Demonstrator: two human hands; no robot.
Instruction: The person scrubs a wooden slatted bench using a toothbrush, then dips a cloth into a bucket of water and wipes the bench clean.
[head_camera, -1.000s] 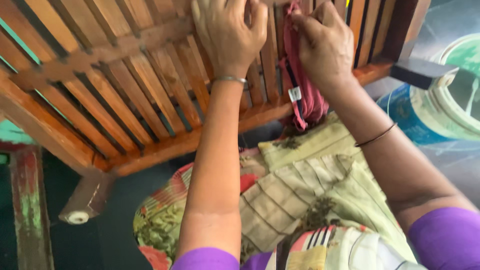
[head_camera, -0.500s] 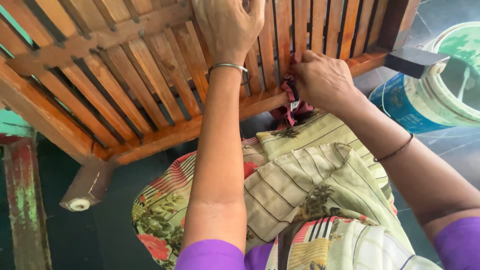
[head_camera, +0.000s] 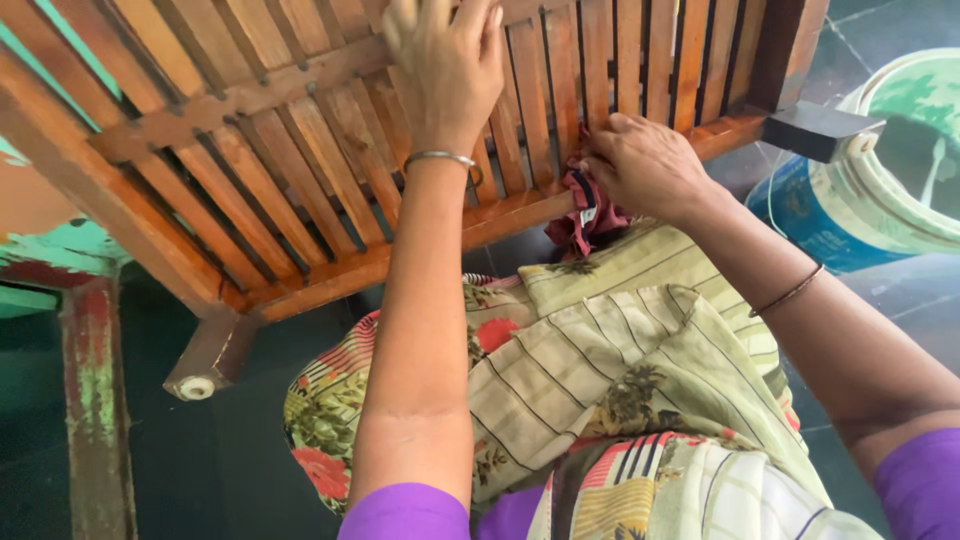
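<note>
Slatted wooden frame (head_camera: 250, 150) braced by one hand, wiped by the other

The frame slopes down from far right to near left, its slats running far to near; the left hand (head_camera: 445, 65) lies flat and spread on the slats, holding nothing; just right of it and nearer, the right hand (head_camera: 650, 165) has its grip closed on a dark red cloth (head_camera: 590, 210), pressed against the frame's lower rail, hanging below the fingers.

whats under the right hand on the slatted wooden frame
A bunched dark red cloth sticks out below the right hand, pressed against the brown slatted wooden frame. The hand covers the cloth's upper part and the slats there.
</note>
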